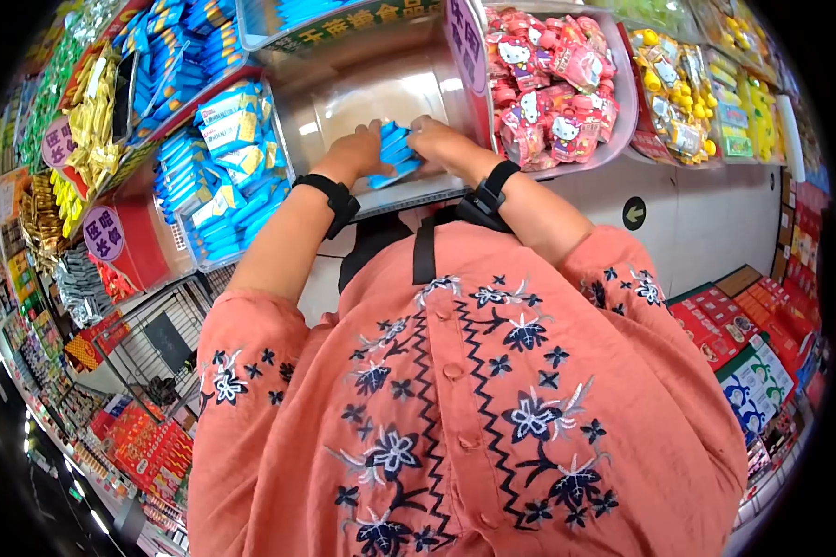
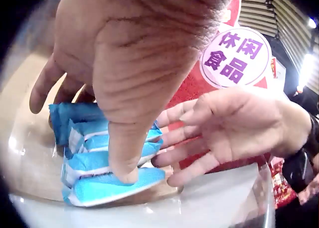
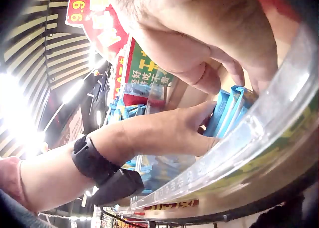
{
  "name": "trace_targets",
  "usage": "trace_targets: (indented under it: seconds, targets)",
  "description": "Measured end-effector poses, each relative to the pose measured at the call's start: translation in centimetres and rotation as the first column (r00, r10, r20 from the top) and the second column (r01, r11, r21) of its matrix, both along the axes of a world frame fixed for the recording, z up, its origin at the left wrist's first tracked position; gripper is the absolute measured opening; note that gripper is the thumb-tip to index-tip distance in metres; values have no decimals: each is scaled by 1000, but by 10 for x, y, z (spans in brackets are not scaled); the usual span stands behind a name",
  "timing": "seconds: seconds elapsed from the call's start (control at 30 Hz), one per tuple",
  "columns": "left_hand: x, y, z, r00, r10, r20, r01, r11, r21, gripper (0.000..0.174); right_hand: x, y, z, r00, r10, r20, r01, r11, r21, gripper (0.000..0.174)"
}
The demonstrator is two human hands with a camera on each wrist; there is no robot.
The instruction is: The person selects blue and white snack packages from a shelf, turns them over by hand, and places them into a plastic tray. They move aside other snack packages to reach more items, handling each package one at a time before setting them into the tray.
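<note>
A short row of bright-blue, glossy wrapped packets (image 1: 395, 148) is seen near the top centre of the head view, standing side by side inside a clear plastic display bin with a tan floor (image 1: 330, 102). The row is pinched by the grip of the left hand (image 1: 351, 153), thumb on one side and fingers on the other; the right hand (image 1: 439, 144) is held with its fingers stretched out at the packets' ends, though firm contact cannot be told. The row could fan out or topple if the pinch were loosened or pressed unevenly, and the slick-looking wrappers might let a middle packet slip. At the right of the right wrist view, a thick clear bin rim (image 3: 259, 133) is shown close to the packets, where a knuckle or packet might be caught. Blue-and-yellow packets (image 1: 237, 167) are heaped at upper left of the head view, pink cartoon-printed packets (image 1: 555, 79) at upper right; reach towards these is bounded by the bin's sides.
</note>
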State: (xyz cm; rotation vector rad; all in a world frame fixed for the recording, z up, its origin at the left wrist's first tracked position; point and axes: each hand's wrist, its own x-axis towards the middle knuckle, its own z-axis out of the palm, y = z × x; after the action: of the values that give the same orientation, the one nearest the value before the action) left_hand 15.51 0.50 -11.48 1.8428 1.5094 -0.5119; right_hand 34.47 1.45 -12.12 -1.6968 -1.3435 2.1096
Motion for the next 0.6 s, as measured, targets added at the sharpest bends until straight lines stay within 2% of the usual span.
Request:
trace_targets:
  seconds: [0.1,0.17,0.2,0.3,0.4,0.47,0.5,0.6]
  targets:
    - [-15,9,-13,996,29,87,-20,995,-102,97,-3,-3,15,996,64,66,-65,998,16,45]
    - [-20,11,-18,993,46,105,-30,988,-150,89,-4,2,17,975,158,158,-163,986,19,47]
    - [-21,11,-16,991,47,127,-28,989,-145,89,-6,3,17,957,207,201,-214,977,14,48]
    - [-18,6,-12,982,52,183,-29,992,-123,92,-7,2,10,935,248,253,-296,940,171,53]
    - [-11,4,-17,980,50,191,-28,993,-115,97,-14,-5,11,905,243,350,-318,932,175,58]
    - [-7,6,-29,986,47,160,-25,990,-140,101,-17,-7,-2,931,187,314,-237,963,130,60]
    - [-6,5,-30,977,78,197,-46,986,-160,104,-19,-6,-1,942,160,296,-200,974,109,61]
    - [-10,5,-21,956,142,258,-100,980,-171,115,-15,-5,8,997,-52,62,57,995,-78,56]
